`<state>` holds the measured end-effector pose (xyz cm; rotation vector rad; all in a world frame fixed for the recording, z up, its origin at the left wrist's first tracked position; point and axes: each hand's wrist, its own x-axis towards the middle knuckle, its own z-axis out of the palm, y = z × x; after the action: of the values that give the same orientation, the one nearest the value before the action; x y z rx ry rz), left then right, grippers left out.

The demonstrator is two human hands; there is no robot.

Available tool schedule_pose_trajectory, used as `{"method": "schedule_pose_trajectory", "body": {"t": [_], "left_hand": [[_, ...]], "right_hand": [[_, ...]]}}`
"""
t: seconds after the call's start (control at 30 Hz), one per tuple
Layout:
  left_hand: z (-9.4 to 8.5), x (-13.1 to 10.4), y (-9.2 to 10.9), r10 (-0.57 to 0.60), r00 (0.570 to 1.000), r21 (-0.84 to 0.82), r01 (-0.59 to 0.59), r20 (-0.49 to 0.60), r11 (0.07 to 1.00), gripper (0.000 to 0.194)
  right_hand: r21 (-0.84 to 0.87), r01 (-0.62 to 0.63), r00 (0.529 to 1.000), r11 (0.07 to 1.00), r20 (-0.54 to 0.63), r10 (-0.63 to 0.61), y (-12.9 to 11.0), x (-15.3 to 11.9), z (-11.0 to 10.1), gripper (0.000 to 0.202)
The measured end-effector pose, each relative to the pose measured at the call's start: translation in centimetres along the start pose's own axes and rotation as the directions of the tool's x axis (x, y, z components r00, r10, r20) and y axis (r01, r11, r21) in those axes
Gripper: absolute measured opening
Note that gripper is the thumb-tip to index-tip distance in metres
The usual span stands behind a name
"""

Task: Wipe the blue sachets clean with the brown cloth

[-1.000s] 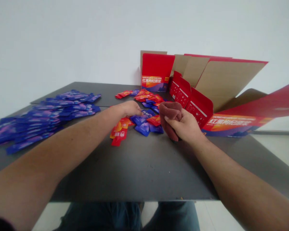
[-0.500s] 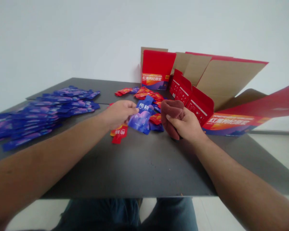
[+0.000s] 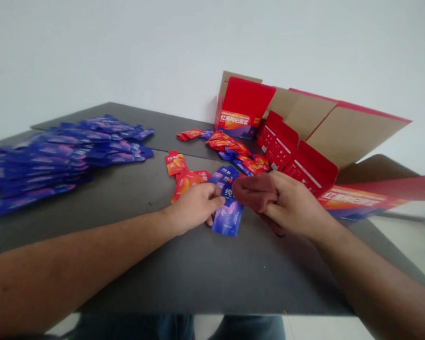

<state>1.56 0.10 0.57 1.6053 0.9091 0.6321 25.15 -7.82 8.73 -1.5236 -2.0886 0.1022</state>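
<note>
My left hand pinches a blue-purple pouch by its left edge, over the middle of the table. From the right, my right hand is closed round a folded brownish-red cloth, whose tip overlaps the top of that pouch. Behind the held pouch lie more blue pouches, partly covered. Beside my left hand, several red-orange pouches rest on the table, some hidden by the hand.
A large heap of blue pouches spreads over the left side of the dark grey table. Mixed red and blue pouches lie farther back. Open red cardboard boxes stand at the back right, with a large flap leaning outward.
My left hand has drawn the blue pouch nearer and it now points downward. The cloth in my right hand has come down against the pouch. The camera view has tilted.
</note>
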Motion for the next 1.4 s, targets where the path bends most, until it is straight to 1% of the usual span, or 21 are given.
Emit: {"method": "schedule_pose_trajectory", "body": {"t": [0.07,0.17,0.27,0.33,0.4,0.5,0.57,0.67,0.8,0.87,0.93,0.97,1.03,1.1,1.13,1.17,1.2,1.27,1.33,1.37,1.4], "left_hand": [[0.0,0.0,0.1,-0.013,1.000,0.008,0.013,0.008,1.000,0.019],[0.1,0.0,0.4,-0.036,0.999,-0.059,0.038,0.024,0.998,0.024],[0.2,-0.1,0.7,-0.052,0.998,-0.092,0.054,0.026,0.994,0.022],[0.2,-0.2,0.8,-0.049,0.998,-0.091,0.051,0.028,0.994,0.018],[0.2,-0.1,0.7,-0.033,0.999,-0.117,0.037,0.034,0.992,0.021],[0.3,-0.1,0.4,-0.014,0.999,-0.159,0.019,0.030,0.987,0.029],[0.3,0.0,0.3,-0.015,1.000,-0.176,0.017,0.017,0.984,0.027],[0.2,0.0,0.2,-0.021,1.000,-0.227,0.022,0.008,0.974,0.021],[0.2,-0.1,0.2,-0.068,0.997,-0.309,0.071,0.021,0.948,0.018],[0.2,-0.2,0.3,-0.091,0.995,-0.341,0.096,0.030,0.935,0.020],[0.3,-0.2,0.2,-0.105,0.994,-0.365,0.111,0.034,0.924,0.027],[0.2,-0.2,0.2,-0.107,0.994,-0.373,0.110,0.030,0.921,0.030],[0.1,-0.1,0.0,-0.089,0.996,-0.376,0.087,0.013,0.923,0.033],[0.0,0.0,-0.2,-0.049,0.999,-0.352,0.044,-0.006,0.935,0.031],[0.0,0.0,-0.3,-0.032,0.999,-0.337,0.026,-0.011,0.941,0.029],[-0.1,0.1,-0.3,-0.025,1.000,-0.328,0.022,-0.006,0.945,0.028],[-0.1,0.1,-0.4,-0.034,0.999,-0.330,0.035,0.008,0.943,0.029],[-0.1,0.0,-0.4,-0.077,0.996,-0.354,0.091,0.054,0.931,0.030],[0.0,0.0,-0.3,-0.107,0.990,-0.375,0.134,0.093,0.917,0.030],[0.0,0.0,-0.3,-0.108,0.989,-0.379,0.137,0.098,0.915,0.030],[0.0,0.0,-0.3,-0.099,0.991,-0.378,0.126,0.090,0.917,0.030]], "right_hand": [[-0.119,0.089,0.995,0.989,0.064,-0.082,-0.2,0.3,0.2,0.015],[-0.174,0.170,0.980,0.970,0.131,-0.148,-0.8,0.8,0.6,0.014],[-0.215,0.193,0.968,0.957,0.201,-0.150,-1.6,1.5,0.7,0.015],[-0.237,0.194,0.965,0.952,0.221,-0.142,-2.0,1.9,0.6,0.015],[-0.239,0.184,0.973,0.954,0.185,-0.141,-1.9,1.9,0.7,0.016],[-0.217,0.174,0.984,0.960,0.081,-0.160,-1.0,1.4,1.5,0.018],[-0.221,0.182,0.983,0.958,0.035,-0.179,-0.3,0.8,2.2,0.019],[-0.231,0.204,0.979,0.951,0.038,-0.201,0.4,0.0,3.1,0.020],[-0.231,0.210,0.978,0.950,0.053,-0.204,0.7,-0.3,3.4,0.020],[-0.233,0.201,0.979,0.952,0.036,-0.198,0.6,-0.3,3.3,0.022],[-0.232,0.202,0.979,0.951,0.025,-0.202,0.4,-0.3,3.3,0.022],[-0.232,0.211,0.977,0.950,0.034,-0.209,0.1,-0.4,3.3,0.021],[-0.210,0.265,0.963,0.941,0.108,-0.247,-0.4,-0.7,3.4,0.018],[-0.159,0.346,0.925,0.925,0.221,-0.308,-0.8,-0.9,3.4,0.017],[-0.141,0.374,0.908,0.917,0.257,-0.331,-0.8,-1.0,3.4,0.018],[-0.139,0.380,0.904,0.915,0.265,-0.335,-0.8,-0.9,3.4,0.019],[-0.156,0.362,0.916,0.919,0.241,-0.320,-0.6,-0.9,3.3,0.018],[-0.210,0.273,0.959,0.939,0.133,-0.250,-0.1,-0.6,3.2,0.013],[-0.226,0.196,0.981,0.954,0.049,-0.190,0.4,-0.4,3.3,0.011],[-0.218,0.189,0.982,0.957,0.042,-0.185,0.5,-0.3,3.4,0.012],[-0.205,0.198,0.980,0.958,0.061,-0.189,0.4,-0.4,3.5,0.011]]}}
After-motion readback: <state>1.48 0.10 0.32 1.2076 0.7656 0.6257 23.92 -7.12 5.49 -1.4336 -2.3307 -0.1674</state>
